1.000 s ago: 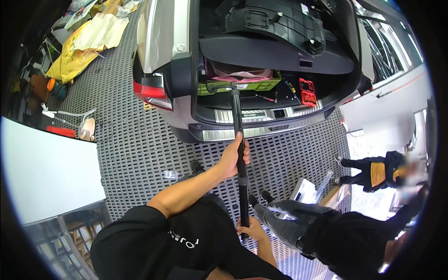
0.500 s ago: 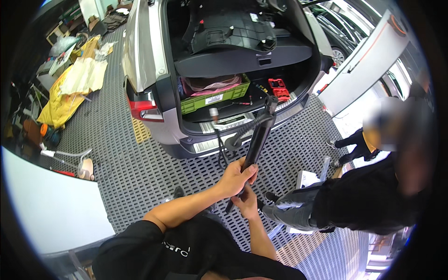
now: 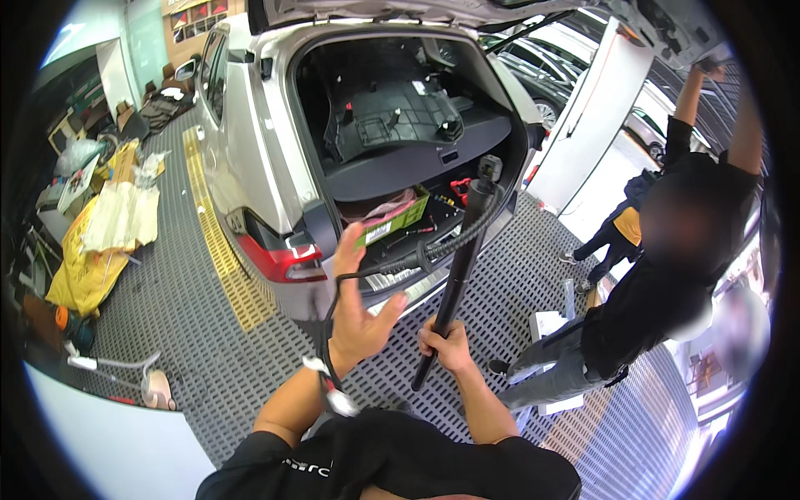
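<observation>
My right hand (image 3: pixel 447 345) grips the lower part of a long black strut (image 3: pixel 461 255), which slants up toward the open rear of a silver car (image 3: pixel 250 175). A black corrugated cable (image 3: pixel 433 247) runs from the strut's top and loops down past my left wrist. My left hand (image 3: pixel 356 315) is raised beside the strut with fingers spread and holds nothing. In the cargo area sit a green crate (image 3: pixel 392 223) and a red tool (image 3: pixel 461 188).
A person in black (image 3: pixel 667 275) stands at the right, one arm raised to the lifted tailgate (image 3: pixel 667 33). Another person crouches behind (image 3: pixel 621 225). Yellow sheets and clutter (image 3: pixel 92 242) lie at the left on the grey grid floor (image 3: pixel 183 333). A white panel (image 3: pixel 108 442) fills the lower left.
My left hand has let go of the strut and opened. The strut has tilted further right, toward the cargo opening. The view has swung upward, showing more of the car and the standing person.
</observation>
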`<state>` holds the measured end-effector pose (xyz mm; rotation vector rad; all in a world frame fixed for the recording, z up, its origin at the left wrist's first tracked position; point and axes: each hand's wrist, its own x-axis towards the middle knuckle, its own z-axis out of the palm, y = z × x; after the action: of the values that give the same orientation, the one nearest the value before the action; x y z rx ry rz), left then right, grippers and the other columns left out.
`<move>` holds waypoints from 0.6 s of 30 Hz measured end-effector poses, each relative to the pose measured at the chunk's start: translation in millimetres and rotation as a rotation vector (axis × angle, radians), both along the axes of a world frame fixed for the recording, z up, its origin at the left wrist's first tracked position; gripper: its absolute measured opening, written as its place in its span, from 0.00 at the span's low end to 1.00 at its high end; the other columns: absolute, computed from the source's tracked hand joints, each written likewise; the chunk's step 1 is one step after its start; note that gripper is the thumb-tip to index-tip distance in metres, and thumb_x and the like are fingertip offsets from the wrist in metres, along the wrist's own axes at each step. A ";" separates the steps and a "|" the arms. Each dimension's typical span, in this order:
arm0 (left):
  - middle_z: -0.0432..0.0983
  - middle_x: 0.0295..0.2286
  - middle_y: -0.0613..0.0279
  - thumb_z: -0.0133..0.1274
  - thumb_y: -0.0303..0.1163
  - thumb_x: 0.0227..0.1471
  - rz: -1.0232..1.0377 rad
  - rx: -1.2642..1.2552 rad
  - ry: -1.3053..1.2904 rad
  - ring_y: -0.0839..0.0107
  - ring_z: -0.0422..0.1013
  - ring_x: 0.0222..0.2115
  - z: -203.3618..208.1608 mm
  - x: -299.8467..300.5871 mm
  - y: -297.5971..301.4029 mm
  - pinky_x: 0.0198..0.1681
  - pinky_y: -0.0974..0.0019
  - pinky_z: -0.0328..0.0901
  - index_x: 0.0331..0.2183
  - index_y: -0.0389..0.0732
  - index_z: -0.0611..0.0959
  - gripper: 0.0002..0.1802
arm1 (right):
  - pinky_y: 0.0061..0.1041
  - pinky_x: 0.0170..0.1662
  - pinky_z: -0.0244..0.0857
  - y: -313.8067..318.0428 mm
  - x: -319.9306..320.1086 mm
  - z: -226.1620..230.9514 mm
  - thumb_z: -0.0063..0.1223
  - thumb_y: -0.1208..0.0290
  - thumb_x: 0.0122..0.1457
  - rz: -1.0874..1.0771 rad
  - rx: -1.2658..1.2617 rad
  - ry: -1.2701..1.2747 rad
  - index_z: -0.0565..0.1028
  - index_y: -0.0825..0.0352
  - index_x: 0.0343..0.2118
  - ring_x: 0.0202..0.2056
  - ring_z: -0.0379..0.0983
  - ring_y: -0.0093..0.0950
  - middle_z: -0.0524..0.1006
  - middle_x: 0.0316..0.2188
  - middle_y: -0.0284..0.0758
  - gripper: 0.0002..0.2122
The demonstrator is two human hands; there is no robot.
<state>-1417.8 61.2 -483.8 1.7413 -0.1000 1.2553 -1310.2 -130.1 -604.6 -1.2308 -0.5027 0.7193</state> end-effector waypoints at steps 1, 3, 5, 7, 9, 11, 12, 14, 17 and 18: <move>0.49 0.68 0.41 0.63 0.39 0.55 0.007 0.023 -0.035 0.48 0.49 0.69 4.1 -13.8 19.1 0.69 0.47 0.49 0.70 0.34 0.49 0.54 | 0.25 0.27 0.67 11.5 -5.2 4.2 0.61 0.74 0.62 0.009 0.050 0.021 0.76 0.72 0.33 0.23 0.71 0.24 0.75 0.22 0.34 0.07; 0.50 0.68 0.41 0.64 0.45 0.56 -0.139 -0.085 -0.225 0.47 0.51 0.68 26.0 -39.7 48.5 0.68 0.46 0.51 0.71 0.37 0.44 0.58 | 0.28 0.31 0.68 36.7 -16.5 15.2 0.60 0.72 0.63 0.053 0.136 0.060 0.75 0.74 0.37 0.26 0.72 0.27 0.75 0.24 0.37 0.09; 0.55 0.65 0.41 0.64 0.49 0.57 -0.260 -0.154 -0.294 0.49 0.61 0.64 45.5 -63.0 74.6 0.64 0.47 0.59 0.72 0.40 0.45 0.58 | 0.29 0.36 0.71 60.5 -30.1 25.7 0.60 0.68 0.65 -0.017 0.125 -0.015 0.75 0.74 0.39 0.29 0.74 0.29 0.76 0.29 0.39 0.12; 0.64 0.62 0.41 0.62 0.43 0.60 -0.357 0.050 -0.236 0.50 0.67 0.60 48.7 -80.7 111.3 0.61 0.51 0.63 0.70 0.38 0.52 0.50 | 0.27 0.39 0.73 77.8 -45.9 40.5 0.59 0.69 0.66 -0.101 0.121 -0.061 0.75 0.72 0.41 0.32 0.76 0.25 0.78 0.31 0.35 0.10; 0.69 0.58 0.42 0.64 0.36 0.56 -0.345 0.085 -0.189 0.52 0.72 0.56 59.9 -101.4 127.0 0.60 0.55 0.66 0.63 0.34 0.68 0.38 | 0.28 0.41 0.74 91.3 -50.6 54.8 0.61 0.73 0.63 -0.153 0.104 -0.205 0.76 0.72 0.39 0.32 0.78 0.25 0.78 0.31 0.34 0.08; 0.70 0.57 0.41 0.66 0.34 0.53 -0.281 0.449 -0.221 0.49 0.72 0.56 75.0 -110.0 147.9 0.58 0.53 0.68 0.61 0.34 0.72 0.36 | 0.28 0.41 0.74 106.0 -54.5 83.1 0.60 0.76 0.62 -0.200 0.144 -0.384 0.75 0.72 0.36 0.32 0.78 0.26 0.78 0.29 0.34 0.05; 0.69 0.57 0.39 0.66 0.35 0.53 -0.317 0.429 -0.235 0.48 0.73 0.54 81.9 -112.2 147.6 0.57 0.52 0.69 0.60 0.34 0.72 0.37 | 0.28 0.41 0.74 110.5 -52.8 98.2 0.59 0.78 0.62 -0.228 0.143 -0.412 0.75 0.72 0.35 0.32 0.78 0.26 0.78 0.29 0.34 0.04; 0.69 0.57 0.38 0.67 0.34 0.52 -0.382 0.407 -0.283 0.47 0.74 0.53 92.2 -107.2 144.7 0.56 0.53 0.71 0.60 0.34 0.72 0.37 | 0.29 0.41 0.73 130.2 -60.0 136.4 0.55 0.81 0.62 -0.293 0.225 -0.427 0.74 0.70 0.32 0.31 0.77 0.26 0.78 0.28 0.35 0.02; 0.68 0.59 0.40 0.68 0.34 0.50 -0.509 0.402 -0.291 0.46 0.72 0.55 89.9 -91.5 149.3 0.57 0.51 0.70 0.62 0.40 0.72 0.40 | 0.24 0.39 0.69 152.4 -48.9 168.1 0.52 0.83 0.63 -0.471 0.368 -0.506 0.71 0.69 0.36 0.32 0.73 0.26 0.75 0.31 0.33 0.03; 0.67 0.60 0.42 0.67 0.34 0.50 -0.493 0.438 -0.280 0.46 0.71 0.56 90.0 -86.6 152.6 0.57 0.51 0.70 0.63 0.43 0.72 0.40 | 0.25 0.39 0.68 161.3 -42.3 177.5 0.52 0.83 0.63 -0.465 0.404 -0.525 0.71 0.68 0.36 0.32 0.71 0.26 0.73 0.31 0.33 0.03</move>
<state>-1504.4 213.8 -393.8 1.7344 -0.9700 1.1448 -1352.6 31.2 -427.1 -1.0865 -0.7163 -0.1121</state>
